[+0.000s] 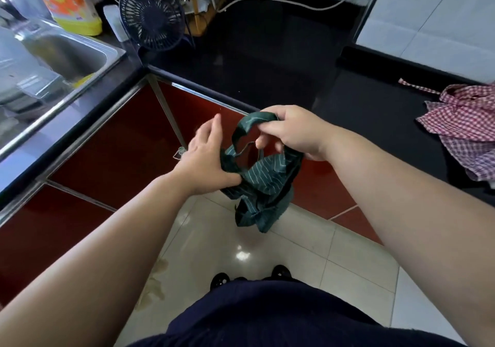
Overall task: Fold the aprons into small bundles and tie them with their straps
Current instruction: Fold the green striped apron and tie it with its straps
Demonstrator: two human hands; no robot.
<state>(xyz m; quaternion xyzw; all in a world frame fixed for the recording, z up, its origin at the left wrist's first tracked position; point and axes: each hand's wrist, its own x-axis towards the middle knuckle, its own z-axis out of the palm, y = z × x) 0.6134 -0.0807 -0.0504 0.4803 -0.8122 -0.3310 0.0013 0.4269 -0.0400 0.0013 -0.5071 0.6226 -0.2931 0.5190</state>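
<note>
One green apron hangs beneath right hand grip; left hand seemingly touches.

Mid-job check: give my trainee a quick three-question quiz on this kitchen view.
1. True or false: the dark green striped apron bundle lies on the black glossy countertop.
2. What does the right hand pinch? A. a sponge B. the bundle's green strap loop C. a tap
3. Fill in: the red-and-white checked apron lies on the ____.
Key: 1 false, it is held in the air; 2 B; 3 countertop.
</note>
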